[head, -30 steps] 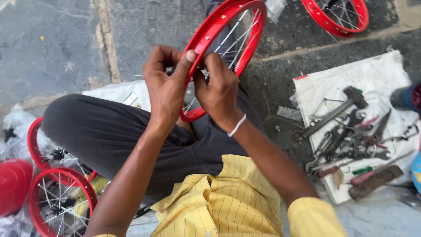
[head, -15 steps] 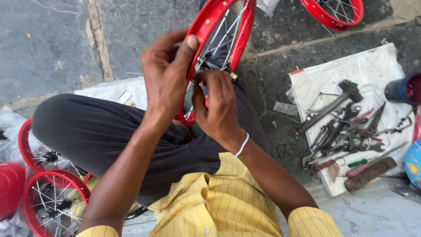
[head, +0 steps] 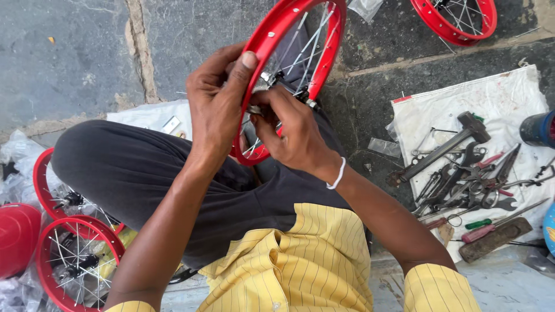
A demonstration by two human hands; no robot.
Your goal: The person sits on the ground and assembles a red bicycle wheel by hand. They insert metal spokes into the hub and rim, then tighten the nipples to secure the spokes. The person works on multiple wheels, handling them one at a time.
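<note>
Head view: a red spoked wheel rim (head: 272,34) stands tilted over the person's dark-trousered lap. The left hand (head: 217,107) wraps its near edge, fingers curled over the red metal and the thumb laid along it. The right hand (head: 292,130) reaches in among the thin spokes (head: 309,49), its fingertips pressed together on some small part near the hub (head: 277,81); what exactly they pinch is too small to tell.

The rim seems steadied only by the left hand and the lap, so a slackened grip could let it tip or roll onto the stone floor (head: 75,52). A small part slipping from the right hand's pinch could fall into the lap or the floor's cracks. Fingers among the spokes could get nipped if the rim turns. Well apart to the right, tools (head: 457,173) lie crowded on a white cloth (head: 497,98).
</note>
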